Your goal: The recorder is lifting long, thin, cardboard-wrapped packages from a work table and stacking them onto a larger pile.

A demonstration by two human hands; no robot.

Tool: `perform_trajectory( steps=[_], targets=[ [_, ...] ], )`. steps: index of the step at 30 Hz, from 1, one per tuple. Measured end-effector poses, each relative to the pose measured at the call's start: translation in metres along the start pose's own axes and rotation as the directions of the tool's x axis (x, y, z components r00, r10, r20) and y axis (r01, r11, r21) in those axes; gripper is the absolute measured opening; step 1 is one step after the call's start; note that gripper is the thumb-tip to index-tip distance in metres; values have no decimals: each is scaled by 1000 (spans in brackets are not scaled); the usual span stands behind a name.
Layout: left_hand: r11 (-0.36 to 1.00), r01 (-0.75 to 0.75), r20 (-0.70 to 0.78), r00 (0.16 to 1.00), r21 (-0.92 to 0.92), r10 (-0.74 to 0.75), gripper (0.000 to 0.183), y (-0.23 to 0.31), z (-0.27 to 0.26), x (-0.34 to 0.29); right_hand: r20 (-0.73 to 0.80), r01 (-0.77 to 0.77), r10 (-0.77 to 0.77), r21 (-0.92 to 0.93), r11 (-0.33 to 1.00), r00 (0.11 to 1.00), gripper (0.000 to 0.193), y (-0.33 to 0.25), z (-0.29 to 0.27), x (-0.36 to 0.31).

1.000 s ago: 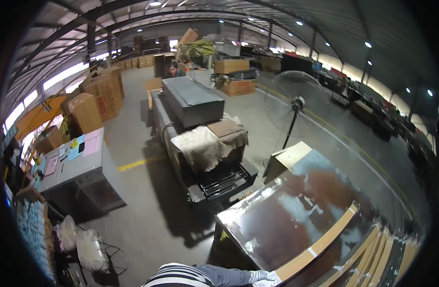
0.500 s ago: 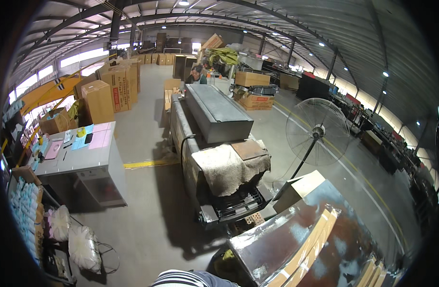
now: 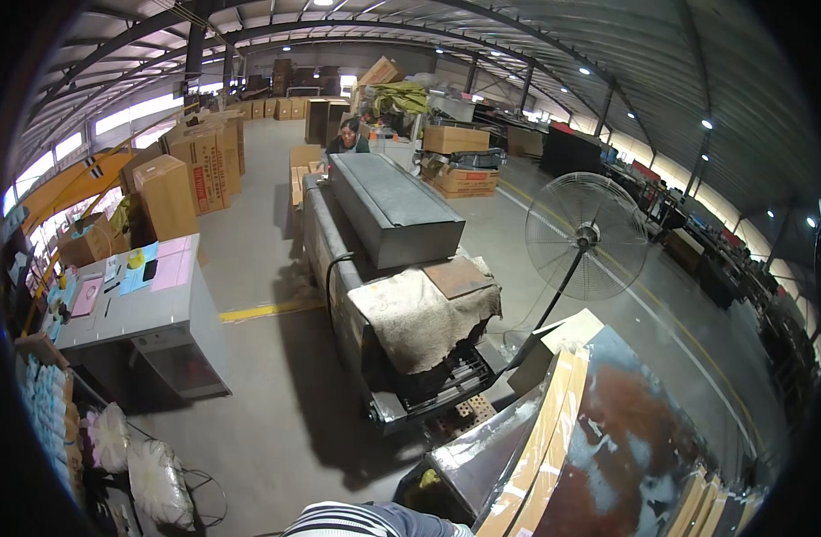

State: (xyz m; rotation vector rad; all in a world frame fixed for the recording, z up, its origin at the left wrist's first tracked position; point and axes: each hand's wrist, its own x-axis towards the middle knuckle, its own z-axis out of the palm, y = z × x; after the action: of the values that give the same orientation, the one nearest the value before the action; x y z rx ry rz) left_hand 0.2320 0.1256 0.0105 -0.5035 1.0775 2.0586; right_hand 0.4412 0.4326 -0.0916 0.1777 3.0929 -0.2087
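Note:
Neither of my hands shows; only a striped, blue-grey piece of my clothing (image 3: 375,519) comes in at the lower edge. Closest to it is a metal-topped table (image 3: 621,430) with a brown and bluish, worn surface. Two long tan strips (image 3: 543,438), wrapped in shiny clear film, lie side by side at a slant over its left part. Their near ends run out of the picture, so whatever may touch them there is hidden. More tan strips (image 3: 697,506) lie at the table's near right.
Ahead stands a long grey machine (image 3: 339,295) with a cloth (image 3: 406,318) over its near end; a person (image 3: 349,136) is behind it. A large fan (image 3: 587,235) stands to the right. Left are a grey desk (image 3: 146,313), cartons (image 3: 166,197) and plastic-wrapped bundles (image 3: 158,470).
The two film-wrapped strips have shifted left and farther away across the metal-topped table. The whole view has moved slightly.

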Motion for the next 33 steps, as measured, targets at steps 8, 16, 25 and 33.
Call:
perform_trajectory(
  steps=[8, 16, 25, 33],
  targets=[
    [999, 10, 10, 1000, 31, -10, 37, 3, 6, 7, 121, -115, 103, 98, 989, 987, 75, -149, -200, 19],
    [996, 51, -1, 999, 68, -52, 38, -18, 2, 6, 85, -100, 90, 118, 988, 992, 89, -131, -113, 12],
    [986, 130, -104, 987, 101, -119, 38, -53, -16, 15, 88, -22, 8, 163, 986, 996, 91, -135, -109, 15],
    [973, -225, -278, 939, -51, 203, 41, -16, -76, 81, -78, 292, -282, 306, 906, 956, 84, -186, -184, 85]
  ],
)
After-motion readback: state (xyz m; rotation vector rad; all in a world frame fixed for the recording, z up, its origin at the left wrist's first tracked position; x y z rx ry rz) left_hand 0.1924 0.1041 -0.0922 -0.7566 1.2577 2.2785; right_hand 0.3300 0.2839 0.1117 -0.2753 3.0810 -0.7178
